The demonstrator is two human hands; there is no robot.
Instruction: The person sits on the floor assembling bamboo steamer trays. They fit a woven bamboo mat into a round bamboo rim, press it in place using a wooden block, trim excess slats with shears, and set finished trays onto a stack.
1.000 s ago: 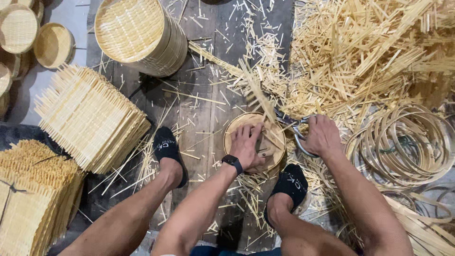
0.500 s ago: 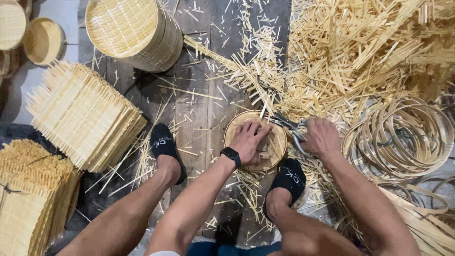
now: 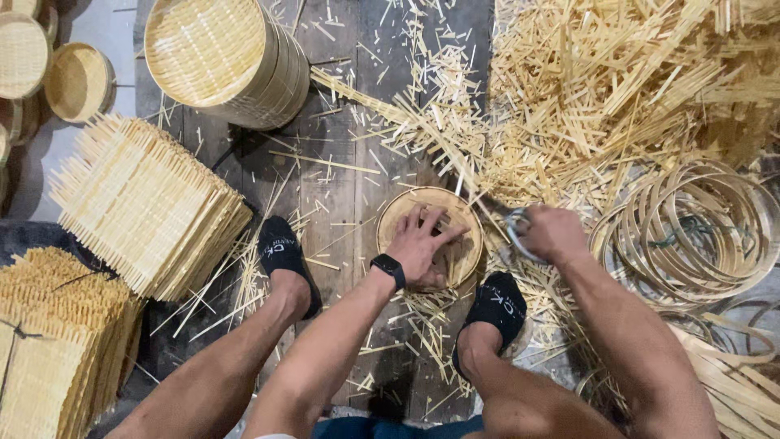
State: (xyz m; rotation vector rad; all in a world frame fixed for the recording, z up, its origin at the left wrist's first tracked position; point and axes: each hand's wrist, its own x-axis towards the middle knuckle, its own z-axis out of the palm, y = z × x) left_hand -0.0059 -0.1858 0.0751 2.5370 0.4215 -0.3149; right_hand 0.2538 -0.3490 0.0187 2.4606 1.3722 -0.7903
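My left hand (image 3: pixel 420 241), with a black watch on the wrist, lies flat with spread fingers on a round woven bamboo disc (image 3: pixel 398 213) resting on the dark wooden floor between my feet. My right hand (image 3: pixel 552 233) is closed around the handles of metal scissors (image 3: pixel 509 224), whose blades reach the disc's right rim where bamboo strip ends stick out. Both feet in black socks flank the disc.
A stack of round bamboo baskets (image 3: pixel 223 61) stands at the top left. Square woven bamboo mats (image 3: pixel 142 203) are piled at the left. A heap of cut bamboo strips (image 3: pixel 617 81) fills the top right, and bamboo hoops (image 3: pixel 699 232) lie at the right.
My left hand has turned on the disc, fingers now spread toward the right rim. The scissors in my right hand have shifted slightly along the rim.
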